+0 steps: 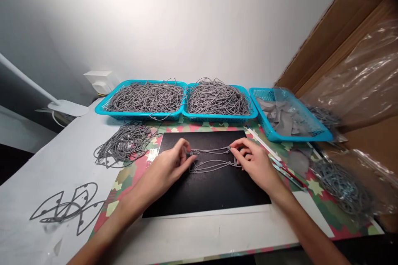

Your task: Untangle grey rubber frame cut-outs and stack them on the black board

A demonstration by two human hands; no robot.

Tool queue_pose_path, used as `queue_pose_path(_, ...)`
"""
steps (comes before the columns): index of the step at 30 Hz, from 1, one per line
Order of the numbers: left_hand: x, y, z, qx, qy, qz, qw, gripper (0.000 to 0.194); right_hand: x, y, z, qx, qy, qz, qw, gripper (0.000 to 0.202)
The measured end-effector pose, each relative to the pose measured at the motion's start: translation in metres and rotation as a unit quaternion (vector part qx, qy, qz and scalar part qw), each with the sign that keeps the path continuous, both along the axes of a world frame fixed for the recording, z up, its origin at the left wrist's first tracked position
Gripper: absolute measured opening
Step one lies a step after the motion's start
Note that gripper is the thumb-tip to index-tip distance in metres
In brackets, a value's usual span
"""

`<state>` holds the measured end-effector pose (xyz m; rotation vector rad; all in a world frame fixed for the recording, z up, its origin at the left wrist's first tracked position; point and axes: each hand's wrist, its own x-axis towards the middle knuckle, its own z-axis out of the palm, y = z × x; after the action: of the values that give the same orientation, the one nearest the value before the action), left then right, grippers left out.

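Over a black board (205,194), thin grey curved loop pieces (211,167) lie between my two hands. My left hand (175,159) pinches their left end with thumb and fingers. At the right end my right hand (250,157) grips the pieces between thumb and forefinger, its other fingers curled. The pieces form two narrow crossing outlines, one above the other, with small round tabs. A tangled pile of similar grey loops (124,145) lies left of the board.
Two blue baskets (139,114) (220,116) heaped with grey loops stand behind the board. A third blue basket (280,136) holds grey strips. Red-handled tools (289,174) and bagged loops (342,186) lie right; loose grey outlines (66,211) and a lamp base (68,107) are left.
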<state>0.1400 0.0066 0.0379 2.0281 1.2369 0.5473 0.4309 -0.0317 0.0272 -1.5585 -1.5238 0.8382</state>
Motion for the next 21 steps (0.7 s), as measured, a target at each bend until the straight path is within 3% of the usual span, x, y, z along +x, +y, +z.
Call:
queue_pose_path(4, 0.000, -0.006, 0.002, 0.022, 0.063, -0.060, 0.996, 0.030, -0.005, 0.003, -0.006, 0.037, -0.052, -0.037, 0.997, 0.022)
queue_pose_path(11, 0.003, -0.006, -0.006, 0.038, 0.075, -0.063, 0.994, 0.027, -0.006, 0.003, -0.007, 0.082, -0.108, -0.067, 0.988, 0.017)
queue_pose_path(13, 0.004, -0.006, -0.007, 0.042, 0.076, -0.068, 0.994, 0.029, -0.003, -0.001, -0.002, 0.085, -0.127, -0.043, 0.987, 0.017)
queue_pose_path(17, 0.003, -0.006, -0.003, 0.050, 0.079, -0.054, 0.994, 0.031, 0.006, -0.011, 0.010, 0.033, -0.153, 0.075, 0.985, 0.014)
queue_pose_path(21, -0.008, -0.003, 0.002, 0.016, 0.067, -0.092, 0.993, 0.033, 0.010, -0.015, 0.014, -0.002, -0.160, 0.108, 0.981, 0.010)
